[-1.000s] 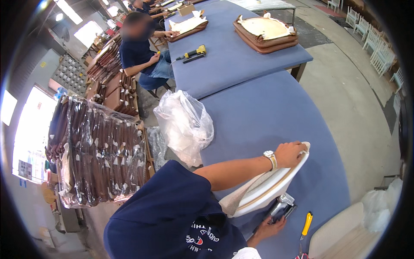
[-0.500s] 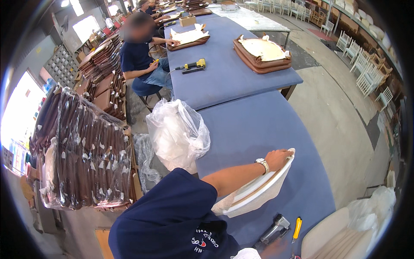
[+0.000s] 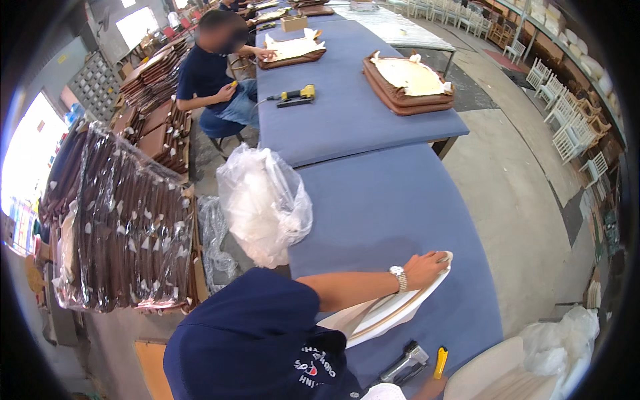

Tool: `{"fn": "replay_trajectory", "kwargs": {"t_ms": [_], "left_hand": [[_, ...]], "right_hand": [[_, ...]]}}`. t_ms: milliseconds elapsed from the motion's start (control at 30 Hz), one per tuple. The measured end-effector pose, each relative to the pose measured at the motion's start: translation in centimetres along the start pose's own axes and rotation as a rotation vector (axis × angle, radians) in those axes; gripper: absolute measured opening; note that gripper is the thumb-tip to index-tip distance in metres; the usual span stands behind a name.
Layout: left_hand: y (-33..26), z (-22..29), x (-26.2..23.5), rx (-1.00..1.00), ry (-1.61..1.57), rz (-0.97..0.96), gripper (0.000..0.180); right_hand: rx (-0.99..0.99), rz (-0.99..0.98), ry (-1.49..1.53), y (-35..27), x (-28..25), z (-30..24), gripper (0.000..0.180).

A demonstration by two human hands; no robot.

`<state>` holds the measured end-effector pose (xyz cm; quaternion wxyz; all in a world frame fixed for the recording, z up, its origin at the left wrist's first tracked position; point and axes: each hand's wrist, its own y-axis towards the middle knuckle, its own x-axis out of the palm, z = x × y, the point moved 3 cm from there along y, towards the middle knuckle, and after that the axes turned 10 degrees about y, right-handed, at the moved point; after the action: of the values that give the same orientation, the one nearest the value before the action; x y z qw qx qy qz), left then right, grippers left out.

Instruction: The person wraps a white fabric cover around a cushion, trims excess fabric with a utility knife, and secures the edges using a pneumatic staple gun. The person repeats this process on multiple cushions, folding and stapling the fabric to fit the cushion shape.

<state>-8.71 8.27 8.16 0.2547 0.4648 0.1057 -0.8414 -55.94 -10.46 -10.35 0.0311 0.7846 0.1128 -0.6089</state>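
My left hand (image 3: 427,269), with a metal watch on its wrist, is closed round the far end of a pale fabric-covered panel (image 3: 400,315). The panel stands tilted on its edge on the blue padded table (image 3: 373,207), its near end hidden behind my sleeve. A brown strip runs along its white side. At the lower edge of the view, my right hand (image 3: 433,387) shows only in part, by the lower end of a yellow utility knife (image 3: 441,363). Its fingers are hidden. Beside it lies a grey-and-black staple gun (image 3: 407,362).
A clear plastic bag of white material (image 3: 263,207) stands at the table's left edge. Plastic-wrapped brown pads (image 3: 127,227) are stacked at left. A co-worker (image 3: 213,73) sits further up by a yellow staple gun (image 3: 297,95). Pale curved pieces (image 3: 500,373) lie at lower right.
The view has shifted slightly. My right hand has moved from beside the staple gun to the lower end of the utility knife. My left hand keeps its grip on the panel.
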Motion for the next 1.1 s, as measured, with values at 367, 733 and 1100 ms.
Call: {"fn": "replay_trajectory", "kwargs": {"t_ms": [367, 733, 1100], "left_hand": [[-0.1, -1.0, 1.5, 0.067, -0.059, 0.132, 0.053], [0.9, -0.3, 1.3, 0.076, -0.044, 0.041, 0.058], [0.7, -0.8, 0.3, 0.051, -0.036, -0.008, 0.066]], "right_hand": [[-0.263, -0.114, 0.109, 1.2, -2.4, -4.5, 0.041], [-0.271, -0.123, 0.103, 4.7, -3.4, -10.0, 0.036], [-0.330, 0.148, 1.927, 2.6, -9.9, -36.8, 0.028]]}}
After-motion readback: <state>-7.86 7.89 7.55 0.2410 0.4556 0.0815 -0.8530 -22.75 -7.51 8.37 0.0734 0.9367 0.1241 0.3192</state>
